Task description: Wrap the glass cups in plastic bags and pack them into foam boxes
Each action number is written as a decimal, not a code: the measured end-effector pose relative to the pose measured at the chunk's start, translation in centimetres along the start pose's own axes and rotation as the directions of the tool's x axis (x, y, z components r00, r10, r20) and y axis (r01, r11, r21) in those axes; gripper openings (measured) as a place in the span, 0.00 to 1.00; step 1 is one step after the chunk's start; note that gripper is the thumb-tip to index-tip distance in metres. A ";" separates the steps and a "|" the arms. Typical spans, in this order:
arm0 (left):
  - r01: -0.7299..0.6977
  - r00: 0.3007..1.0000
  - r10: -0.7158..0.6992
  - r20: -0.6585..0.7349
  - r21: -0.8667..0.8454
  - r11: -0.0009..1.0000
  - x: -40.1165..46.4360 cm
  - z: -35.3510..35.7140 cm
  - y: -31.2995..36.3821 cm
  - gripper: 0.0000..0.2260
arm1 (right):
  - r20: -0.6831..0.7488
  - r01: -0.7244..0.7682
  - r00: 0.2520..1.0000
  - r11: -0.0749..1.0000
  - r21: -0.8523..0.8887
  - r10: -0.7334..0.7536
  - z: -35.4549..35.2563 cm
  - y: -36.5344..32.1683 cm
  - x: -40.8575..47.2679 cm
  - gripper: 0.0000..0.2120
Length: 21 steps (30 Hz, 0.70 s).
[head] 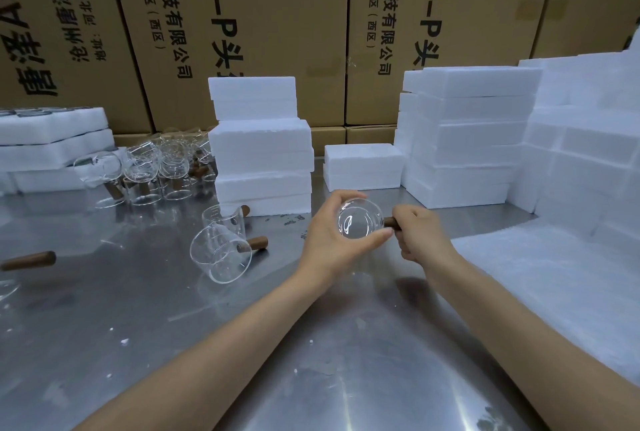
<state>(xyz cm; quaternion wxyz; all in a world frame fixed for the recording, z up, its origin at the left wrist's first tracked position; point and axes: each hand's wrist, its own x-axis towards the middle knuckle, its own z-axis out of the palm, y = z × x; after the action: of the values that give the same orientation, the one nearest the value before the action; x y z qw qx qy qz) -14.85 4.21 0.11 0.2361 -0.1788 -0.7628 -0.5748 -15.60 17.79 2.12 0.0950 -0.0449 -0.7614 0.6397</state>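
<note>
Glass cup (pixel 358 221) held up over the counter (pixel 173 309), just in front of the middle stack of foam boxes (pixel 261 150), mouth or base turned toward the camera. Left hand (pixel 329 233) curled round the glass body, thumb and fingers on opposite sides of the rim. Right hand (pixel 420 235) clamped on the cup's wooden handle (pixel 391 222), sticking out sideways. No plastic bag seen on this cup, nor anywhere plainly in view; wrapping judged not yet begun for it.

Left of the held cup, two more bare cups (pixel 221 250) on the counter, one upright, one tipped on its side, handles pointing right. Farther left and back, a crowded cluster of unwrapped cups (pixel 156 167) beside flat foam trays (pixel 52 143). A loose wooden handle (pixel 29 260) at the far left edge.

Behind and right of the held cup, closed white foam boxes piled in several stacks (pixel 467 139), whether filled or empty impossible to tell. Foam sheet (pixel 554 274) lying to the right. Cardboard cartons (pixel 277 15) walling off the back.

Judged far from finished: many cups left bare, this one only picked up.
</note>
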 end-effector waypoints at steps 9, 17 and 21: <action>0.234 0.962 -0.261 -0.080 -0.252 0.939 0.8 -0.6 0.6 0.09 | 0.049 0.030 0.998 0.999 -0.022 -0.029 0.6 0.0 -0.7 0.15; 0.348 0.905 -0.271 0.328 -0.203 0.915 1.9 -3.7 0.5 0.22 | 0.058 -0.053 0.997 0.998 0.023 0.052 -0.5 0.0 -0.2 0.14; 0.355 0.844 -0.209 0.493 -0.222 0.908 2.5 -5.0 0.3 0.17 | 0.109 -0.125 0.987 0.989 0.079 0.116 -0.9 0.3 0.2 0.14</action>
<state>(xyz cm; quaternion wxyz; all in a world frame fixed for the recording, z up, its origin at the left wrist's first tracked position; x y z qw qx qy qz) -15.95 -0.51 2.93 -0.0693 -0.2282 -0.7167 -0.6554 -15.63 18.80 1.96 0.0181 -0.0532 -0.7333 0.6776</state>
